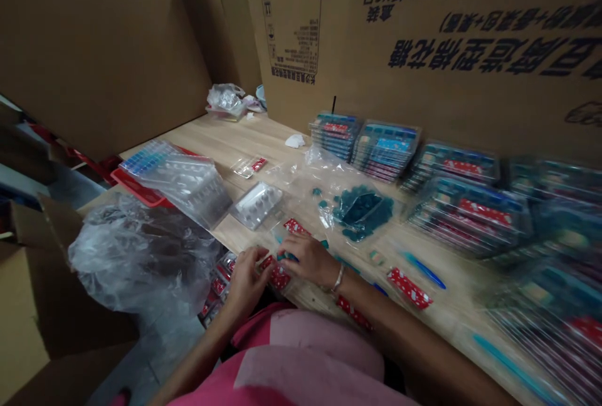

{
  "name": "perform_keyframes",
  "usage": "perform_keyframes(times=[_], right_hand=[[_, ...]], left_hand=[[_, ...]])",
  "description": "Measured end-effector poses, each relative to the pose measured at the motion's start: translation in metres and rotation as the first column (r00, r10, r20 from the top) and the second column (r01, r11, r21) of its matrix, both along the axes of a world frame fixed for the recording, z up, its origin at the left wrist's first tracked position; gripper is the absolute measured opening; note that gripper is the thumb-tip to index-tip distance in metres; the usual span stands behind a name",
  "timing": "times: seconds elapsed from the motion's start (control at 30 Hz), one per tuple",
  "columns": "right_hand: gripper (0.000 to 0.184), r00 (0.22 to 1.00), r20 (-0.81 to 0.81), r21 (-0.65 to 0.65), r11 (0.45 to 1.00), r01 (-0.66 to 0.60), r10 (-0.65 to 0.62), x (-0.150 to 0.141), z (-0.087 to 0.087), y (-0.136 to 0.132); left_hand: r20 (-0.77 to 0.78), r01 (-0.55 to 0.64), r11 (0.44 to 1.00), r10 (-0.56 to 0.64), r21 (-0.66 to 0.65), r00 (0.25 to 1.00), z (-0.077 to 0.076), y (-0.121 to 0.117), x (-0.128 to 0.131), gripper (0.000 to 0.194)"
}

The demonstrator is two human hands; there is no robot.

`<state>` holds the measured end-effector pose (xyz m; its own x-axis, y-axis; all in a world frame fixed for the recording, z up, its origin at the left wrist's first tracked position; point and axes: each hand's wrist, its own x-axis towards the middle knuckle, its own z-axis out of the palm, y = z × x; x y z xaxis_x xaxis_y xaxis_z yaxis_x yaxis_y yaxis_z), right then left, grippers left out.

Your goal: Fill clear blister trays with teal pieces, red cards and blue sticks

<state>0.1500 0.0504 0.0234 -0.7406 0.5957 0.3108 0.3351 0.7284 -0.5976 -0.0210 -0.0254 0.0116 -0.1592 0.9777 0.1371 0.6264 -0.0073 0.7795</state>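
My left hand (pixel 247 277) is at the table's front edge, fingers bent, thumb and forefinger apart beside a red white-dotted packet (pixel 281 277). Nothing shows clearly between them. To its right, my right hand (pixel 308 256) is closed, with small teal pieces (pixel 288 257) at its fingertips. Its palm is hidden. Another red dotted packet (pixel 296 226) lies just beyond the fingers. Further back, a clear plastic bag (pixel 305 170) lies open with a pile of teal round pieces (pixel 364 213). A clear moulded tray (pixel 258 204) stands left of it.
Stacks of filled clear packs (pixel 470 211) line the right side. A blue pen-like stick (pixel 426 269) and a red packet (pixel 409 288) lie nearer. At left, empty clear trays (pixel 192 180) overhang a red bin (pixel 141 187), beside crumpled plastic (pixel 141 255). Cardboard (pixel 423 92) walls the back.
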Motion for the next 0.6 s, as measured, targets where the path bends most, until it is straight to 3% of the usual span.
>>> perform_keyframes(times=[0.17, 0.37, 0.43, 0.5, 0.6], right_hand=[[0.007, 0.990, 0.142, 0.097, 0.995, -0.001, -0.013, -0.007, -0.010, 0.009], [0.011, 0.983, 0.164, 0.134, 0.989, 0.056, -0.078, 0.000, -0.002, 0.004], [0.010, 0.981, 0.112, 0.141, 0.980, 0.140, -0.156, 0.013, 0.005, 0.000], [0.009, 0.941, 0.110, 0.133, 0.943, 0.306, -0.321, 0.032, 0.009, -0.005], [0.017, 0.815, 0.283, 0.153, 0.862, 0.482, -0.506, 0.056, 0.010, -0.011]], left_hand=[[-0.224, 0.084, 0.996, -0.074, 0.038, 0.972, -0.012, 0.004, -0.002, 0.014], [-0.290, 0.120, 0.993, -0.111, 0.013, 0.951, -0.004, 0.004, 0.001, 0.024], [-0.246, 0.087, 0.996, -0.090, -0.024, 0.965, -0.002, 0.007, 0.001, 0.028], [-0.196, 0.063, 0.994, -0.081, -0.093, 0.977, 0.000, 0.010, 0.001, 0.032], [-0.176, 0.055, 0.975, -0.094, -0.217, 0.980, 0.002, 0.017, 0.003, 0.035]])
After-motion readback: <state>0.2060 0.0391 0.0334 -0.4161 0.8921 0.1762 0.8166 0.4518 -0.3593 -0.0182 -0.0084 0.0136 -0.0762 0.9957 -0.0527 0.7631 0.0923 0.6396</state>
